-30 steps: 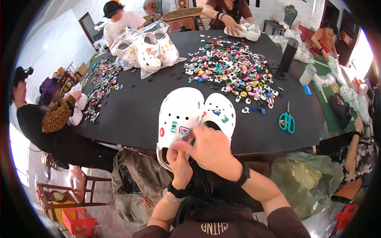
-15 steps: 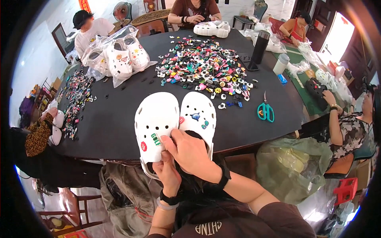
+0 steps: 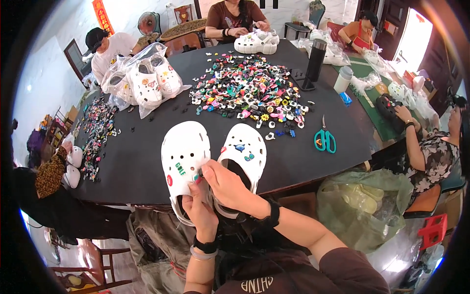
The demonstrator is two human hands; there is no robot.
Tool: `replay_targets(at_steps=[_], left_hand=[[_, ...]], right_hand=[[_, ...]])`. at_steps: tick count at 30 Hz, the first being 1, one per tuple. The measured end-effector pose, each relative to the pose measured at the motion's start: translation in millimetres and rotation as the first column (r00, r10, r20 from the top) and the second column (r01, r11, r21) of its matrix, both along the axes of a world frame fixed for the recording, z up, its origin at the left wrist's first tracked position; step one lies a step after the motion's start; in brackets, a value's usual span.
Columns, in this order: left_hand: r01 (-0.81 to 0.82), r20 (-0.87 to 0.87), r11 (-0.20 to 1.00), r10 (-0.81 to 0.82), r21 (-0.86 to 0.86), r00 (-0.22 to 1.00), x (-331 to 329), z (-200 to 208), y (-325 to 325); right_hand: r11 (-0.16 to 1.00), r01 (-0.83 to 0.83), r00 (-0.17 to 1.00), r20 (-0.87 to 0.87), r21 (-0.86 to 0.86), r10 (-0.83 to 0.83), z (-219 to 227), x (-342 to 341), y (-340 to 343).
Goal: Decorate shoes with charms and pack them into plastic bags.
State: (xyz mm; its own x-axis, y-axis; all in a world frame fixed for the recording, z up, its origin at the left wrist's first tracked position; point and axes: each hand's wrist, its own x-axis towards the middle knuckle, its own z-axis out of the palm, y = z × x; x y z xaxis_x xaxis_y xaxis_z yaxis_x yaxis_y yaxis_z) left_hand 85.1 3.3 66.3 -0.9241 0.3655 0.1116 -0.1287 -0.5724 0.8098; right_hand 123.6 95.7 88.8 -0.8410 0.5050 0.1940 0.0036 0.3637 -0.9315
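Note:
A white clog (image 3: 185, 142) is tilted at the near table edge, with a red round charm and green lettered charm on its upper. My left hand (image 3: 201, 215) grips its opening, thumb on top and other fingers hidden inside. By that thumb sits a small red-and-green charm (image 3: 197, 178). My right hand (image 3: 229, 188) is closed, fingertips against the clog's inner side beside this charm; what they pinch is hidden. To the right, a second white clog (image 3: 245, 147) bears blue and green charms and a red one; my right hand partly covers its opening.
A big heap of colourful charms (image 3: 247, 90) covers the table's middle, another (image 3: 95, 132) the left. Teal scissors (image 3: 325, 139) lie right, near a black flask (image 3: 317, 59) and white bottle (image 3: 343, 78). Bagged clogs (image 3: 147, 85) stand far left. Several people work around the table.
Both clogs have moved apart, the left one shifting left and slightly nearer. My right hand has slid right across the clog's upper, and the red-and-green charm shows beside its fingertips.

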Motion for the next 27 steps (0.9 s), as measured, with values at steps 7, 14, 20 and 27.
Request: replay_targets(at_steps=[7,14,20,27], left_hand=[[-0.071,0.062,0.997,0.073,-0.035,0.995,-24,-4,2],[-0.087,0.051,0.996,0.088,-0.013,0.995,-16,-4,-1],[-0.091,0.035,0.995,0.092,-0.033,0.995,-12,-3,-3],[-0.138,-0.059,0.987,0.133,-0.085,0.989,-8,-9,-4]], right_hand=[[0.959,-0.166,0.986,-0.009,-0.230,0.169,38,21,50],[0.812,0.508,0.856,-0.278,0.288,-0.437,18,41,132],[0.921,0.249,0.955,0.083,0.300,-0.286,-8,78,61],[0.968,0.227,0.973,0.020,0.111,-0.230,-58,72,38]])
